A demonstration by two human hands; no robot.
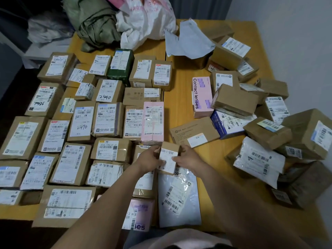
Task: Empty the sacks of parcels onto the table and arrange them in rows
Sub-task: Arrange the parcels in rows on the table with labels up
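Note:
My left hand (150,159) and my right hand (188,158) hold a small cardboard parcel (168,157) with a white label between them, fingers curled round its two sides, just above a white plastic mailer (179,200). Several labelled cardboard parcels lie in rows over the left half of the yellow table (181,97), among them a dark green box (120,66) and a pink box (152,121). On the right, a loose heap of parcels (269,130) includes a pink "Contact lenses" box (202,97).
A green sack (95,24) and a white printed sack (145,22) lie crumpled at the table's far edge, with a grey mailer bag (188,40) beside them. A pale wall stands right of the table. A bare strip of tabletop runs between rows and heap.

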